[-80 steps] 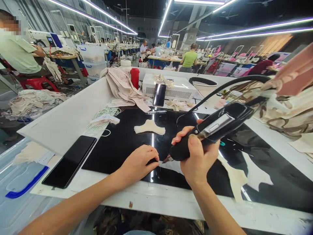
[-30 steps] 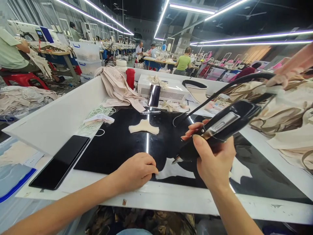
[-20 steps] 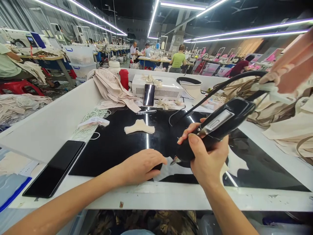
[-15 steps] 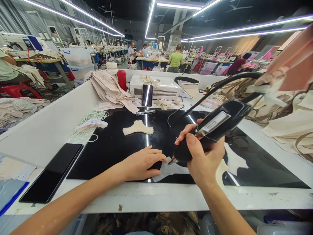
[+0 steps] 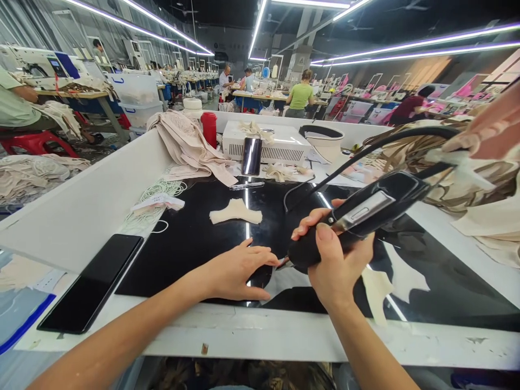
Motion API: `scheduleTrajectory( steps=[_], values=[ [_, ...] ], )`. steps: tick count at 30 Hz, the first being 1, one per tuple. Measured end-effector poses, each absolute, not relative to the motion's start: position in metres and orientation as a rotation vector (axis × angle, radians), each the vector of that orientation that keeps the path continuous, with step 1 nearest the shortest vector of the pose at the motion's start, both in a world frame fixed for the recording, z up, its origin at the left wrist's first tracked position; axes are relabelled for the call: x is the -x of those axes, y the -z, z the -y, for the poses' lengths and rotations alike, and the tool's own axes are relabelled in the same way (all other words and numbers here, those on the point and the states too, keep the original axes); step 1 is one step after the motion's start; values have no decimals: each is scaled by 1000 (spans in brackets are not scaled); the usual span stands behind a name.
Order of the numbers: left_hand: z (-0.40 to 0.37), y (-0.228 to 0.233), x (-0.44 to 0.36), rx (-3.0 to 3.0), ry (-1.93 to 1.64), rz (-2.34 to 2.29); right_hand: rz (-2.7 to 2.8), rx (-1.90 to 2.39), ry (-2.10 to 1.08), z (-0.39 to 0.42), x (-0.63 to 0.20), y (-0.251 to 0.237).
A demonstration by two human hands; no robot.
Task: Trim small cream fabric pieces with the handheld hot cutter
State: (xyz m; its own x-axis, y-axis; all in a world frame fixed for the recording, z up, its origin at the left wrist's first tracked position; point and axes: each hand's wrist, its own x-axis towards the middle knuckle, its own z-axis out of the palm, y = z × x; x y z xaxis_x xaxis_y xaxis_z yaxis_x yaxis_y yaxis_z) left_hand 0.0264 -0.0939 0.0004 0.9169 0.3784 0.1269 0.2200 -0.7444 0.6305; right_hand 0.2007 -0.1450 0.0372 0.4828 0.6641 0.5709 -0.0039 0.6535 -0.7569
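Observation:
My right hand (image 5: 339,257) is wrapped round a black corded hand tool (image 5: 365,208) with a metal plate on its upper side. The tool tilts down to the left, and its thin tip meets a thin, pale grey-white cloth piece (image 5: 286,281) on the black work surface (image 5: 187,260). My left hand (image 5: 239,272) lies low with fingers stretched and thumb apart, fingertips beside the tool's tip at the cloth's edge. Farther back lies a cream padded piece (image 5: 235,212). Right of my right hand are a cream cut piece (image 5: 377,290) and a white one (image 5: 406,273).
At the back stand a vented white box (image 5: 266,142), an upright phone (image 5: 252,156) and a red cup (image 5: 209,130). A dark tablet-like slab (image 5: 91,281) lies left. The tool's black cable (image 5: 361,154) arches right past a blurred pinkish shape. Fabric (image 5: 190,146) is heaped back left.
The view has shifted, so the table appears slightly farther right. My right hand still holds the tool at the cloth; my left fingertips stay beside its tip, with the thumb slightly more spread.

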Motion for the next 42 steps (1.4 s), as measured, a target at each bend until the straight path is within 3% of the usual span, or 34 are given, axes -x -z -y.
scheduleTrajectory(
  steps=[42],
  values=[
    [91,4,-25,-2485,-264,-378,982,697,-658,168,-179,-31]
  ],
)
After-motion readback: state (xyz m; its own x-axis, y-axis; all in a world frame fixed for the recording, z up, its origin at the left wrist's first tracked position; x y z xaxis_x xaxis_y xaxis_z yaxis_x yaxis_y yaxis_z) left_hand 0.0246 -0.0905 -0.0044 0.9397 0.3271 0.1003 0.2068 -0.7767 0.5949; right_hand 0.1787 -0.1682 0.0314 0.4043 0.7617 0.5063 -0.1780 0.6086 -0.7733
